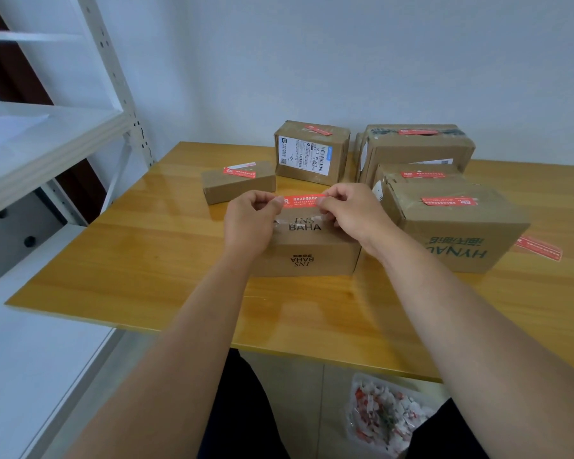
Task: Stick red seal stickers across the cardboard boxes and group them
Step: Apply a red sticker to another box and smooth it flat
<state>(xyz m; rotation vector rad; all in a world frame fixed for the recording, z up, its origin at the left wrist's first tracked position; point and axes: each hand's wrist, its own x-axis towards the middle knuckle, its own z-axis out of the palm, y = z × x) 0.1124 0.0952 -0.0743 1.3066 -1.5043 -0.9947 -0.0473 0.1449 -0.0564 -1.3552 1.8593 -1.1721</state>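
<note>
My two bare forearms reach in from the bottom edge, over a clear bag of torn sticker backings [383, 417] lying on the floor beside my dark trousers. My left hand [251, 220] pinches the left end of a red seal sticker [304, 201] between thumb and fingers, and my right hand [352, 212] pinches its right end the same way, so the strip is stretched level between them just above the top of the INS BAHA box [307, 253]. That box sits on the wooden desk [140, 270], touching the HYNAU box [451, 233] on its right, which carries a red seal on top. Behind it a stack of sealed boxes [415, 150] stands near the wall. A labelled box [310, 154] and a small flat box [239, 185] sit to the left of them, each with a red seal. A loose red sticker [539, 248] lies on the desk to the right of the HYNAU box. A white metal shelf [47, 134] stands to my left.
</note>
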